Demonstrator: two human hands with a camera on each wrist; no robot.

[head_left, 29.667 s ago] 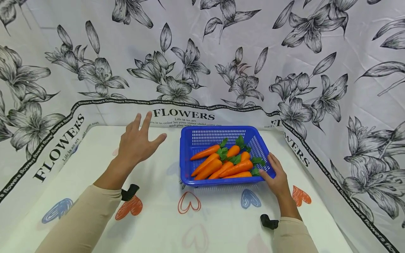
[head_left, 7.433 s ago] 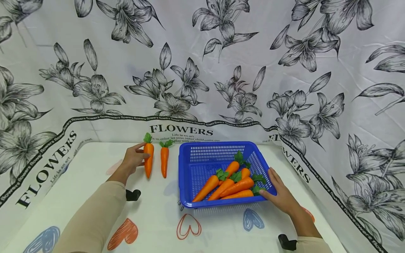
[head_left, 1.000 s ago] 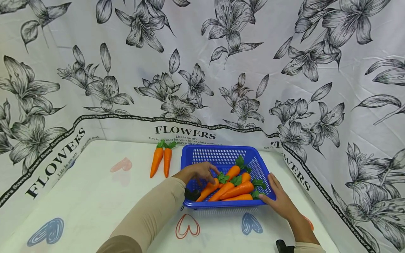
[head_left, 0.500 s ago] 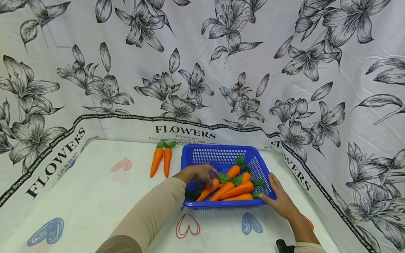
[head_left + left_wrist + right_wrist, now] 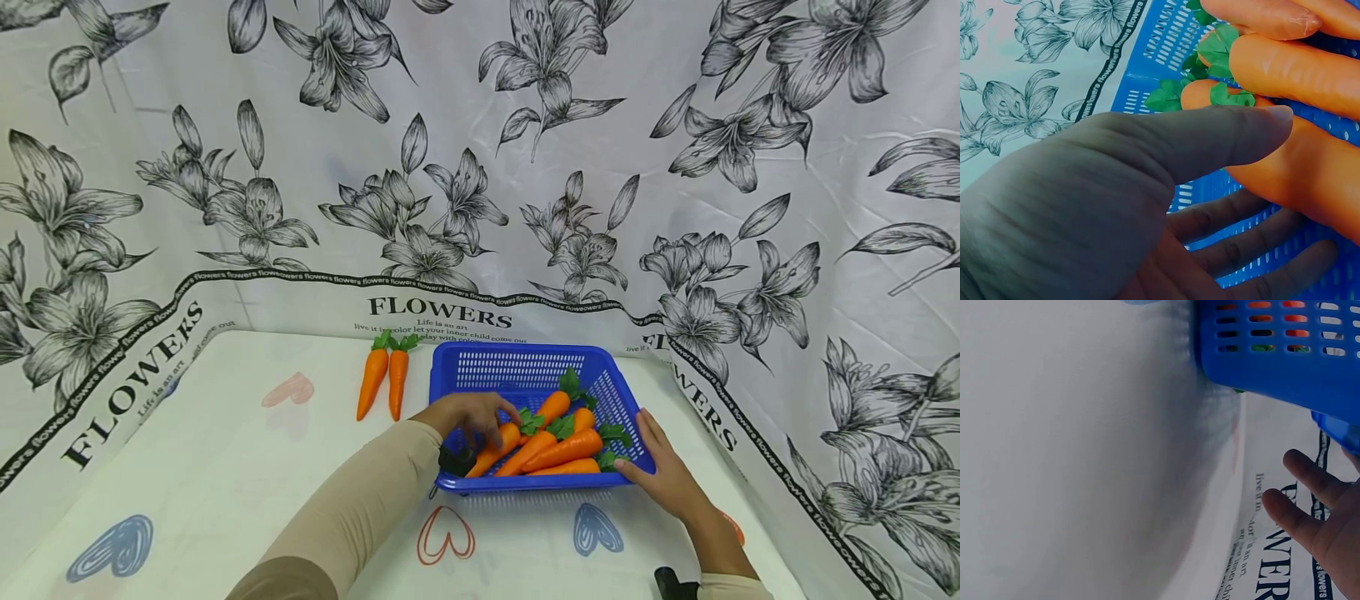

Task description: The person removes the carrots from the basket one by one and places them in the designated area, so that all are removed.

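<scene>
A blue perforated plastic basket (image 5: pixel 525 485) stands on the table, holding several orange carrots with green leafy tops. My left hand (image 5: pixel 472 412) reaches into its left part and grips the leftmost carrot (image 5: pixel 495 454). In the left wrist view, the thumb of that left hand (image 5: pixel 1116 162) lies over the carrot (image 5: pixel 1316 169) and the other fingers reach below it. My right hand (image 5: pixel 667 471) rests at the basket's right front corner, touching the rim. Seen from the right wrist, two fingers of the right hand (image 5: pixel 1341 531) stretch out straight beside the basket wall (image 5: pixel 1260 372).
Two carrots, one on the left (image 5: pixel 372 379) and one on the right (image 5: pixel 397 379), lie side by side on the white tablecloth (image 5: pixel 225 450) left of the basket, leaves toward the back. A flower-printed curtain (image 5: pixel 450 125) encloses the back and sides.
Earlier all visible carrots were in the basket; two now lie outside, closer together than 7.4 s ago. My left hand has moved into the basket, its fingers lately settling around the carrot.
</scene>
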